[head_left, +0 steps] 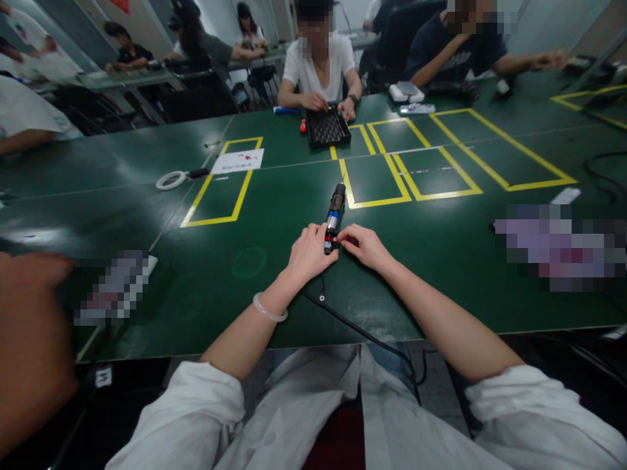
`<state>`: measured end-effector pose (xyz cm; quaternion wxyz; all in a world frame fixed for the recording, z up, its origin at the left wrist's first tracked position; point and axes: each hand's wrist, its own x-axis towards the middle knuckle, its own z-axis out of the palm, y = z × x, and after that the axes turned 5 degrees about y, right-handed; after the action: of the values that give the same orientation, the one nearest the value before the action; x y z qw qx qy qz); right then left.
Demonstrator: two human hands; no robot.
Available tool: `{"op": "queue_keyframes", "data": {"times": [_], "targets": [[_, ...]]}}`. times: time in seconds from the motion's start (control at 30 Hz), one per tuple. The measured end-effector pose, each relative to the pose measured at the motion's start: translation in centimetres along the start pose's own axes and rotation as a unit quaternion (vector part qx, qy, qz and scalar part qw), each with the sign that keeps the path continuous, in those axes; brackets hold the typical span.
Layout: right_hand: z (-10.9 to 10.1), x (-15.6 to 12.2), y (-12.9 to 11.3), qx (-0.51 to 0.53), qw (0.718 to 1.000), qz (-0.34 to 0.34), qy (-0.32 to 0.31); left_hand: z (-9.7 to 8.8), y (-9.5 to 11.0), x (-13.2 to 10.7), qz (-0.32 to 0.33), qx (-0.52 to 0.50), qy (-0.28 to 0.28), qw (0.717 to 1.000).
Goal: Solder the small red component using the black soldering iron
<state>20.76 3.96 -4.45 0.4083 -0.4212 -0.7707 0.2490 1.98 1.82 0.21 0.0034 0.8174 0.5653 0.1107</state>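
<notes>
A black and blue electric screwdriver (336, 210) lies on the green table (441, 274), its tip pointing away from me. My left hand (309, 253) grips the tool's near end, fingers curled against it. My right hand (365, 247) pinches the same end from the right, fingertips pressed on a small red and black part there. A black cable (357, 329) runs from under my hands to the table's front edge. A pale bangle (268, 309) circles my left wrist.
Yellow tape rectangles (431, 171) mark the table ahead. A white ring (170, 180) and a white paper (238, 160) lie at the left. Across the table a person in white rests both hands by a black tray (328, 128). An arm (29, 339) intrudes at my near left.
</notes>
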Motion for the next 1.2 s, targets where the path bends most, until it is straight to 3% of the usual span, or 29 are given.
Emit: {"op": "queue_keyframes", "data": {"times": [0.57,0.77,1.0,1.2], "targets": [[0.2,0.2,-0.4,0.034,0.999,0.011,0.008,0.9,0.5,0.3,-0.023,0.016,0.052,0.998],[0.1,-0.1,-0.3,0.049,0.999,0.021,0.007,0.9,-0.3,0.4,-0.012,-0.004,0.047,0.999],[-0.7,-0.3,0.1,0.078,0.995,0.059,0.034,-0.1,-4.1,0.4,-0.003,0.022,0.03,0.999],[-0.6,-0.3,0.0,0.091,0.993,0.069,0.035,-1.3,-11.2,0.2,-0.082,0.072,0.01,0.994]]}}
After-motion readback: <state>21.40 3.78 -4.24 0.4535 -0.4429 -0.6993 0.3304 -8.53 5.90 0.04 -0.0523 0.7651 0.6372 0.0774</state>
